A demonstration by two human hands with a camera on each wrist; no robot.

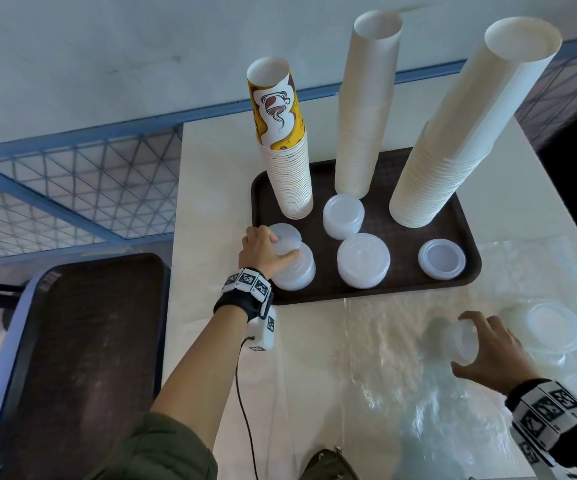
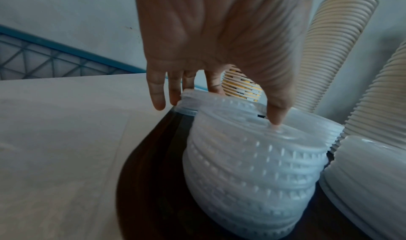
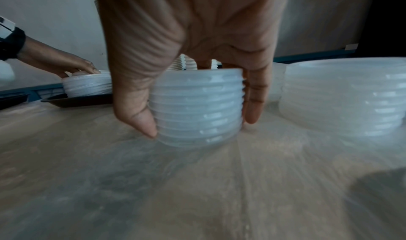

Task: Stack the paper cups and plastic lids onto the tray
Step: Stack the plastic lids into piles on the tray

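Lids in a translucent stack (image 1: 294, 268) sit at the near left corner of the dark tray (image 1: 470, 233), and the left hand (image 1: 263, 251) is on top of them: thumb pressed on the uppermost lid, fingers reaching over the far edge of a tilted bunch of lids (image 1: 285, 237). Whether those fingers curl round that bunch cannot be told. Just right of this hand stand three more lid stacks (image 1: 363, 259) on the tray, and beyond it rise three tall columns of paper cups (image 1: 366, 126), the nearest one printed in yellow.

Well to the right, off the tray, the right hand (image 1: 491, 351) is closed round a small stack of lids (image 3: 197, 108) on the desk (image 1: 211, 202), thumb on one side and fingers on the other. Clear plastic sheeting (image 1: 384, 341) lies under it, and a wider pile of lids (image 3: 342, 97) rests just right of that hand.
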